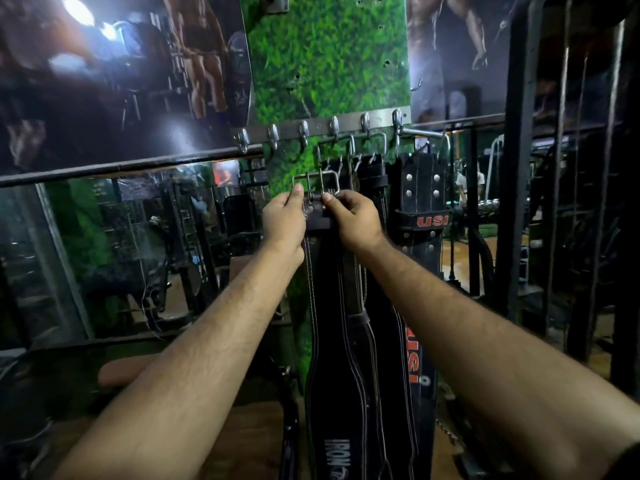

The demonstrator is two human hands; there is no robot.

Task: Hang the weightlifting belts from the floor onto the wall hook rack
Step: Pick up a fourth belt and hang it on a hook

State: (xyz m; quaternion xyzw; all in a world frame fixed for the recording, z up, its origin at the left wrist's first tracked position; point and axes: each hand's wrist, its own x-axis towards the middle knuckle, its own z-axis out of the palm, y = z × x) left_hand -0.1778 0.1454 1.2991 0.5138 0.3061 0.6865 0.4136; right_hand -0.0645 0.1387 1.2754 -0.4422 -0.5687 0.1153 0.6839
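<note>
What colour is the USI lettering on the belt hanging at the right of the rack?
Red, on the black USI belt; seen in the head view.

One head-worn wide-angle view faces the wall close up, looking forward and slightly down, level with the hook rack (322, 128).

Dim, murky room — one ceiling lamp (79, 10) glares at eleven o'clock, its haze smearing nearby; edges bow outward, corners soft and dark.

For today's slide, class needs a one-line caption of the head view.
Both hands lift a black belt's buckle toward the wall hook rack, beside hung belts.
</note>
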